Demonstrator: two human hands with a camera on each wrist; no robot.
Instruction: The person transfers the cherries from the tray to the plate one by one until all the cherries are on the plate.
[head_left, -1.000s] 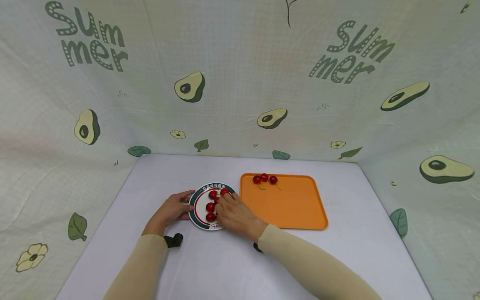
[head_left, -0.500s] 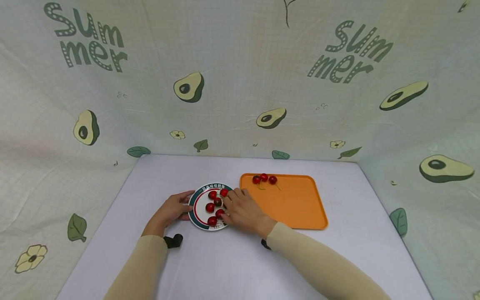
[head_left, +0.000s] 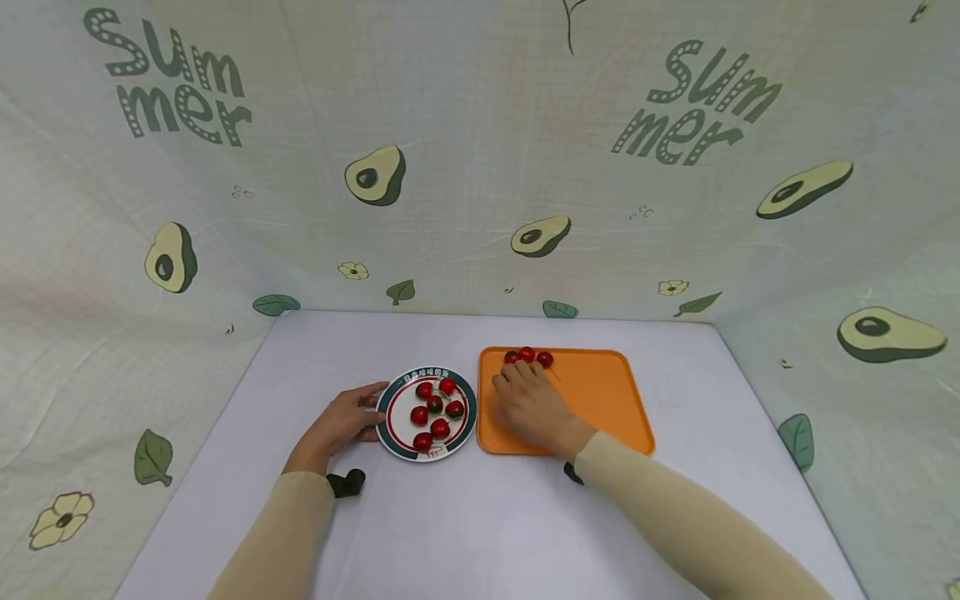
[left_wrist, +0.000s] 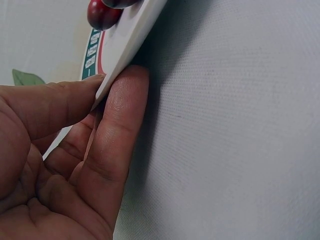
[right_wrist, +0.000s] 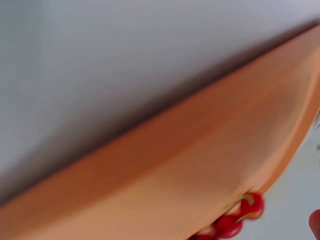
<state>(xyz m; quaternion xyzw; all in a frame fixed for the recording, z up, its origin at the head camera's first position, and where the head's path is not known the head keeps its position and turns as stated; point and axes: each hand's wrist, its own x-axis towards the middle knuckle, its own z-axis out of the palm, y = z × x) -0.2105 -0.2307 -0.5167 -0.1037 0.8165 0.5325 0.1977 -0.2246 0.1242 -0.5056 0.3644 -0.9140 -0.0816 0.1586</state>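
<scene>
My left hand (head_left: 347, 422) pinches the left rim of a round white plate (head_left: 402, 408) with a green border. In the left wrist view, the thumb lies over the plate's edge (left_wrist: 134, 50) and a finger under it. Several red cherries (head_left: 419, 415) rest on the plate. My right hand (head_left: 531, 408) hovers over the left half of an orange tray (head_left: 600, 400), fingers loosely bent, fingertips just in front of three cherries (head_left: 545, 359) at its back edge. The right wrist view shows the tray's cherries (right_wrist: 251, 205) with stems; only one blurred fingertip (right_wrist: 315, 223) appears there.
Plate and tray stand side by side on a white table (head_left: 450, 533), with a narrow gap between them. A cloth (head_left: 450, 100) printed with avocados and leaves hangs behind and along both sides. Dark straps (head_left: 347, 482) sit at the wrists.
My right hand has left a cherry on the plate's right side and moved right, over the tray. The left hand stays on the plate's rim.
</scene>
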